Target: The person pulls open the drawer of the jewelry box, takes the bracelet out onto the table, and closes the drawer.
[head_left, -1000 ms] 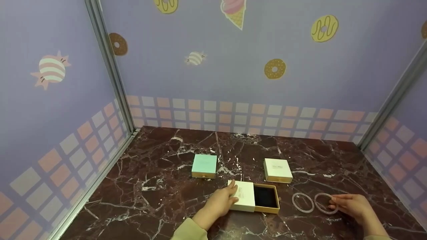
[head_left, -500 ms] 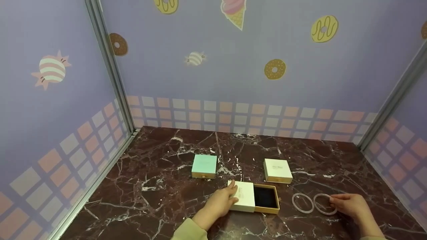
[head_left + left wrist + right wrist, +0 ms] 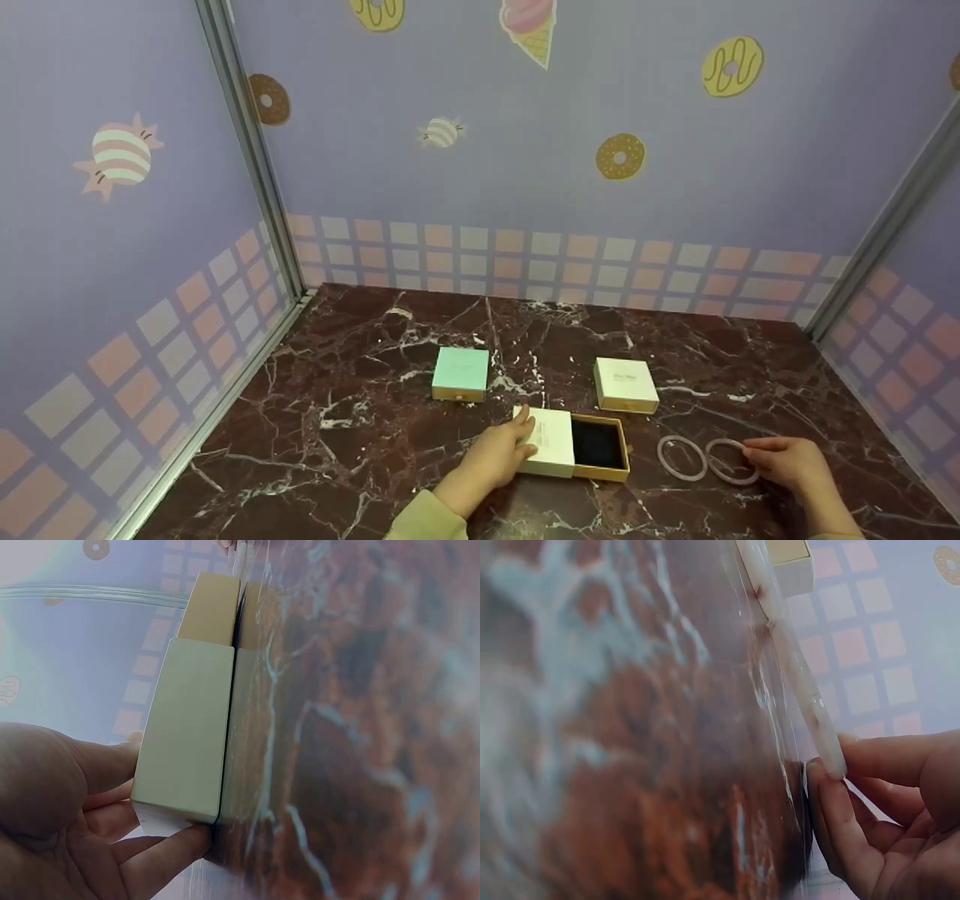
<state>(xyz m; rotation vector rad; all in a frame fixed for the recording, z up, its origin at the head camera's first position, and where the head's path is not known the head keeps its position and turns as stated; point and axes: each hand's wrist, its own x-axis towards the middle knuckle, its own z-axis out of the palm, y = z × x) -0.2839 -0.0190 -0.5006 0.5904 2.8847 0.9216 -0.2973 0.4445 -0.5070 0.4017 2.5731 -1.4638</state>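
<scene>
A cream drawer box (image 3: 545,442) lies on the dark marbled table, its yellow-edged tray (image 3: 598,448) pulled partway out to the right and showing a black lining. My left hand (image 3: 491,454) grips the closed end of its sleeve; in the left wrist view the thumb and fingers (image 3: 169,855) hold that end. Two pale bangles, a left one (image 3: 682,458) and a right one (image 3: 731,461), lie side by side to the right of the box. My right hand (image 3: 787,465) pinches the right bangle at its outer edge, between thumb and fingertips in the right wrist view.
Behind the open box sit a mint-green drawer box (image 3: 460,373) on the left and another cream box (image 3: 625,384) on the right, both closed. Purple panels with sweet motifs (image 3: 620,156) wall the table (image 3: 360,420) at the back and sides.
The right hand has shifted slightly, and the bangle it pinches now sits a little nearer the left one. The left hand and the boxes stay put.
</scene>
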